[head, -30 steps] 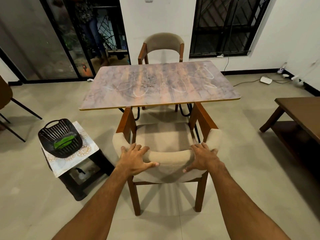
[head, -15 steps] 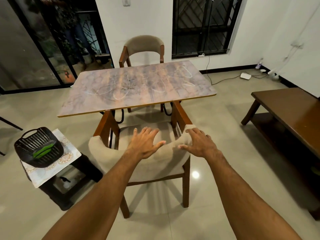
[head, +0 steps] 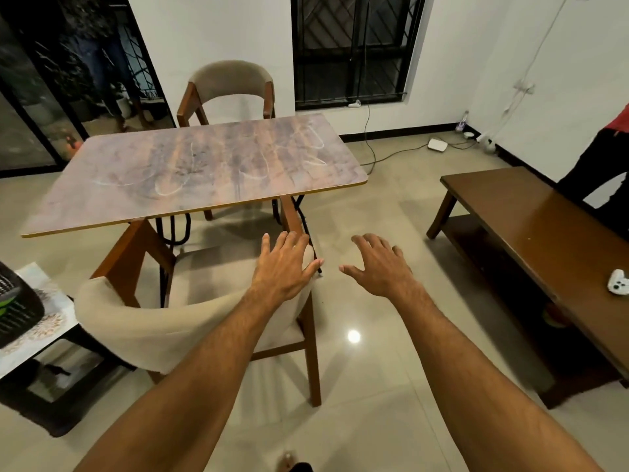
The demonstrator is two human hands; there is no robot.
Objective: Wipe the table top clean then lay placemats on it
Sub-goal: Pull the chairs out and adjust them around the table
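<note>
Well, the job has not really begun. Close by, both arms reach out in front. The left hand [head: 284, 267] has flat, spread fingers and lies over the right end of the near chair's [head: 160, 325] soft back. I think it touches the cushion, but I cannot be sure. The right hand [head: 377, 267] hangs in the air over the floor, just beside the chair, with its fingers apart and a bit bent. Both hands hold nothing: no cloth, no mat.

The chair stands at the near edge of the table, turned a bit, with its front tucked under the top. At the left edge of the view, a black basket [head: 18, 311] sits on a small side table [head: 51, 413] covered with a patterned sheet [head: 51, 311]. Something green [head: 3, 306] lies in the basket. It may be a wiping cloth, but too little of it shows to tell.

Further off is the table top [head: 204, 165]. It is the thing to clean, and it looks dirty: white scribbly marks [head: 170, 187] run across the middle. No placemats lie on it. So the wiping is not done, and the laying is not done. I guess a cloth must be fetched first.

Behind the table stands a second chair [head: 231, 80]. On the right, a low brown bench [head: 531, 216] holds a white game controller [head: 618, 287].
</note>
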